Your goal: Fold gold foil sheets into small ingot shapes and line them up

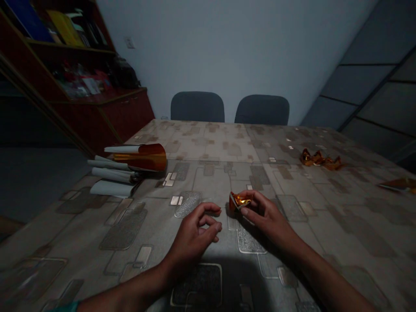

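Between the thumb and fingers of my right hand (261,211) is a small folded piece of shiny orange-gold foil paper (238,201), its pale edge showing. It is held just over the patterned tablecloth (208,182). To its left, my left hand (200,227) is held with curved fingers and a gap between thumb and forefinger; nothing shows in it. The left fingertips are close to the foil paper but apart from it.
Curled sheets of orange foil paper with pale backs (152,157) lie at the table's left. Several folded orange foil pieces (320,159) sit at the right, and another foil piece (399,184) near the right edge. Two chairs (197,106) stand behind the table; a shelf cabinet (107,108) is at left.
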The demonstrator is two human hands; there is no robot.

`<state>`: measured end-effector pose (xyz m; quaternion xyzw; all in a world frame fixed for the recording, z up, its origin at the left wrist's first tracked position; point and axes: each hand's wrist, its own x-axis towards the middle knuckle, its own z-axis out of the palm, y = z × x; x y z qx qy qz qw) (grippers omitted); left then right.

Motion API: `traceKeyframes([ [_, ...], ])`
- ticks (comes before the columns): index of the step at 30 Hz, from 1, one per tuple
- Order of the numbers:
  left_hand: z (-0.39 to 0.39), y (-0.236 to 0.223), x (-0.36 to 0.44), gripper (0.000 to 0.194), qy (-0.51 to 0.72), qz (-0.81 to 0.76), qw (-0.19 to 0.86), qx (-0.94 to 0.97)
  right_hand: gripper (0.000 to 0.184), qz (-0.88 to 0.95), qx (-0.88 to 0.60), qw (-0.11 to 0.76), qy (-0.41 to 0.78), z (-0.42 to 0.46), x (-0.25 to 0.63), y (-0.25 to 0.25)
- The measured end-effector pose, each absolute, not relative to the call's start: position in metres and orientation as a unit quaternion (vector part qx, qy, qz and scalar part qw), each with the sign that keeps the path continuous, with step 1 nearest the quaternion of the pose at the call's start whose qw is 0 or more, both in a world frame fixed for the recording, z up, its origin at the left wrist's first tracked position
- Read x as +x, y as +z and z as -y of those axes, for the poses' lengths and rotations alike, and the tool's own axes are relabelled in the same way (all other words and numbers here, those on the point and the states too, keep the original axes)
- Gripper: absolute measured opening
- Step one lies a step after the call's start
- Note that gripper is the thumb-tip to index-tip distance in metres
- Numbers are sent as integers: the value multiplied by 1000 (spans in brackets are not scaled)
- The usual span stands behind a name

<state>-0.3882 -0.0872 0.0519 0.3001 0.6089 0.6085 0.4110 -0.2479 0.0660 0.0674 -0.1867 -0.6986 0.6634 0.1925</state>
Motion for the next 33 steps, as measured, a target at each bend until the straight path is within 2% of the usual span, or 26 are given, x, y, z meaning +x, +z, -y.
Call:
traceKeyframes([
  [4,84,55,-388,34,644,-569,433,272,22,685,-155,145,697,-52,-250,69],
  [10,82,51,-388,28,656,-545,450,264,17,754,-166,132,622,-44,-250,70],
  [13,83,53,-389,29,639,-568,435,282,16,755,-169,144,616,-48,-249,70],
  [17,85,55,-390,28,619,-601,409,299,20,735,-200,205,615,-66,-247,67],
  [26,85,48,-394,24,583,-617,401,344,22,738,-407,360,400,-179,-224,51],
  [33,87,43,-394,22,585,-608,400,358,16,724,-521,403,205,-258,-205,54],
])
